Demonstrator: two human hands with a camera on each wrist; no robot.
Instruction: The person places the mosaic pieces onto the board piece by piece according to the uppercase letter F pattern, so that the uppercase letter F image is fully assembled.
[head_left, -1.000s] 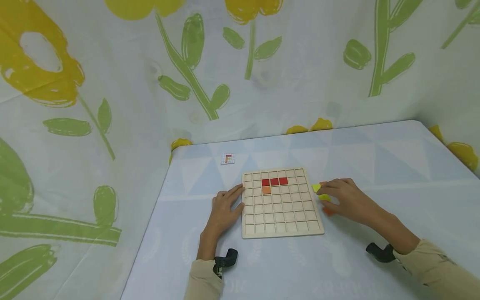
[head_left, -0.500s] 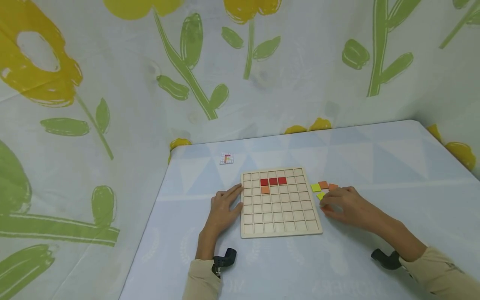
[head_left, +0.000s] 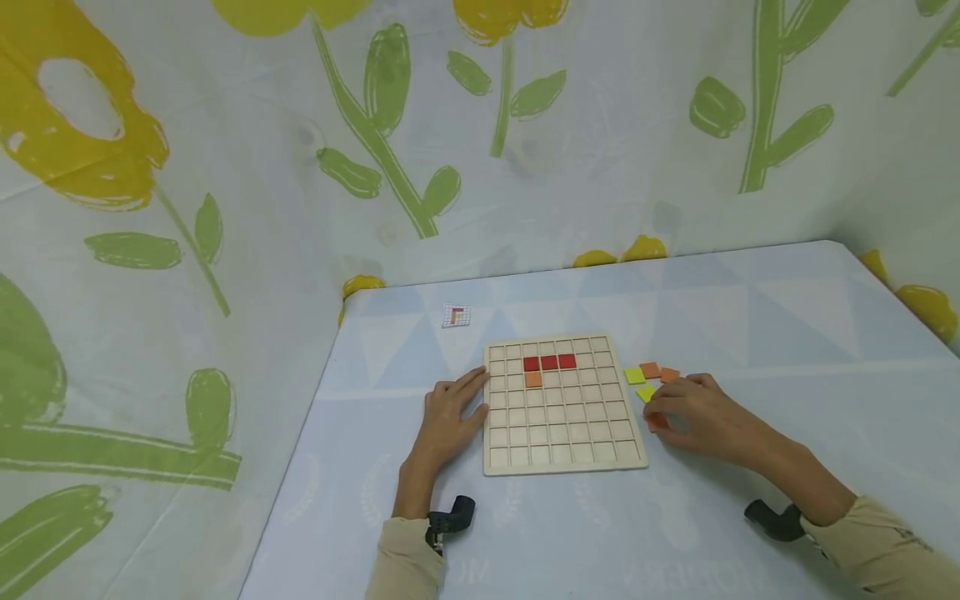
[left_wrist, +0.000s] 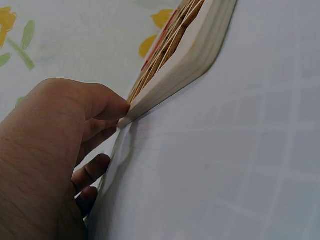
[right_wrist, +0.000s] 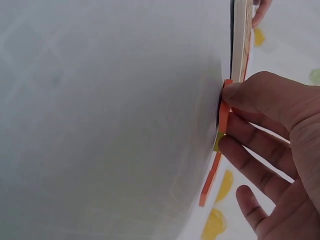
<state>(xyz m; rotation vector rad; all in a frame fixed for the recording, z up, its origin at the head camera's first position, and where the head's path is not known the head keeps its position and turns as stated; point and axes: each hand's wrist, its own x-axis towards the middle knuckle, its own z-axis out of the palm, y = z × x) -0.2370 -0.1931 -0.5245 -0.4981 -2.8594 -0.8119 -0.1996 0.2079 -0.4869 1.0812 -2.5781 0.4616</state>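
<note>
A wooden grid board (head_left: 566, 433) lies flat on the table, with three red tiles (head_left: 550, 362) in one row and an orange tile (head_left: 532, 379) under the leftmost. My left hand (head_left: 447, 421) touches the board's left edge with its thumb and fingertips, the fingers fairly straight. Right of the board, my right hand (head_left: 701, 421) pinches a loose orange-red tile (right_wrist: 224, 112) by its edge, which looks slightly tilted off the table. Close to those fingers lie two yellow tiles (head_left: 635, 376) and two more orange tiles (head_left: 649, 370); the hand partly covers some.
A small card (head_left: 456, 316) printed with a coloured grid pattern lies behind the board to the left. The pale blue patterned table (head_left: 570, 533) meets a flower-printed cloth (head_left: 600, 167) at the back and left. Each wrist wears a black camera mount (head_left: 452, 515).
My right hand has drawn slightly right and towards me, uncovering the yellow and orange tiles behind it, and now pinches the nearest orange-red tile. The left hand stays at the board's edge.
</note>
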